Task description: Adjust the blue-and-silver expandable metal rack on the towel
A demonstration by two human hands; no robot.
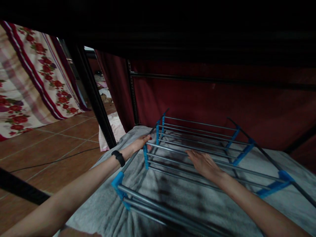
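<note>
A shoe rack of grey metal tubes and blue plastic connectors lies on its side on a grey blanket. My left hand, with a black band on its wrist, closes round the rack's left side tube beside a blue connector. Its thumb lies along the tube, and fingertips show just past it. On the rack's middle crossbars rests my right hand, its fingers together and bent over a bar; the fingertips are partly hidden. Several more crossbars run close to me.
A black metal frame surrounds the bed, with a post at left and a dark beam overhead. Dark red cloth hangs behind the rack. A flowered curtain and tiled floor with a black cable lie left.
</note>
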